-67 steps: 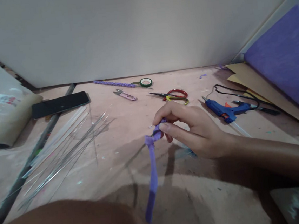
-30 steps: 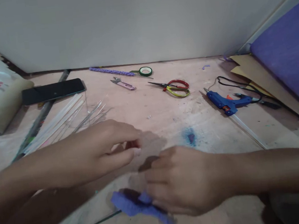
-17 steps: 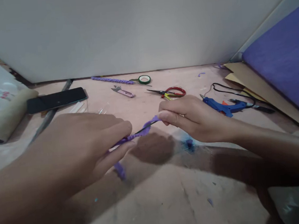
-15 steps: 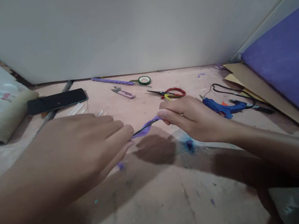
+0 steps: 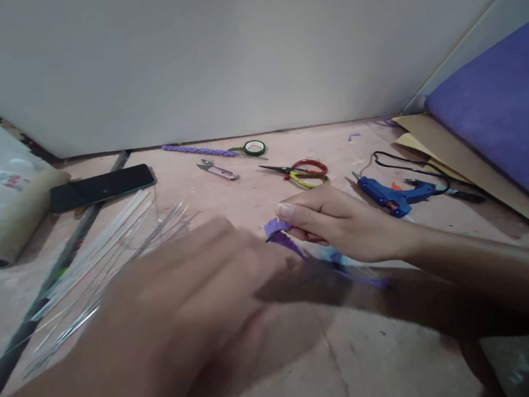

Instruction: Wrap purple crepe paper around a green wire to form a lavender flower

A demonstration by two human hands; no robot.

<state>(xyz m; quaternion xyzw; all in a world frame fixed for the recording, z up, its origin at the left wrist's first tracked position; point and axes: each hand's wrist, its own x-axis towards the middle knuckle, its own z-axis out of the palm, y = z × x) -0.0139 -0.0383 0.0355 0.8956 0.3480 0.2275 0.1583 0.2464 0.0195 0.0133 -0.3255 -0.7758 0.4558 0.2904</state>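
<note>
My right hand [image 5: 336, 219] is closed, thumb against fingers, on a purple fringed strip [image 5: 275, 228]. A dark thin edge, perhaps a wire, shows along the strip, and a purple tail hangs below it. My left hand [image 5: 202, 285] is smeared by motion just left of the strip. Its fingertips are hidden, so whether it grips anything is unclear. Beyond the hands lie scissors [image 5: 306, 172] with one red and one yellow handle loop, and small pink thread snips [image 5: 217, 170]. Under the right hand, a patch of blue clear plastic [image 5: 334, 258] is partly covered.
A phone [image 5: 104, 187] and a cardboard tube [image 5: 20, 216] lie at left, near clear thin sticks [image 5: 110, 251]. At the back are a purple wrapped stem [image 5: 199, 150] and green tape [image 5: 255, 148]. A blue glue gun [image 5: 388, 196] and purple sheet [image 5: 499, 113] are at right.
My left hand has moved right, closer to my right hand, uncovering the clear sticks. The purple strip, stretched between both hands before, now curls at my right fingertips with a tail hanging down.
</note>
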